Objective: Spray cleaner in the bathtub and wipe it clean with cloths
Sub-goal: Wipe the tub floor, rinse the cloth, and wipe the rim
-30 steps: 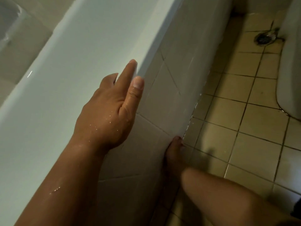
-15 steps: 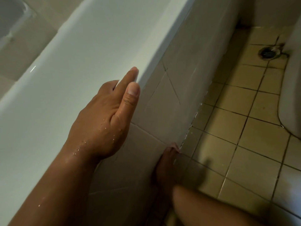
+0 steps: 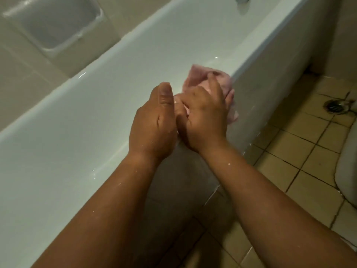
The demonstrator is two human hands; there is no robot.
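A pink cloth (image 3: 207, 79) has appeared mid-frame, gripped by the right hand (image 3: 204, 117). Left hand (image 3: 154, 128) fingers hidden, unclear; bathtub (image 3: 87, 117) wiping can begin

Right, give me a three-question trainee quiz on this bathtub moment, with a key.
1. Multiple choice: where is the cloth? A) bunched at the near rim of the bathtub; B) flat on the floor tiles; C) in the wall recess.
2. True or false: the right hand is empty.
3. Fill in: the cloth's colour is ___.

Key: 1 A. 2 False, its fingers grip the cloth. 3 Pink.
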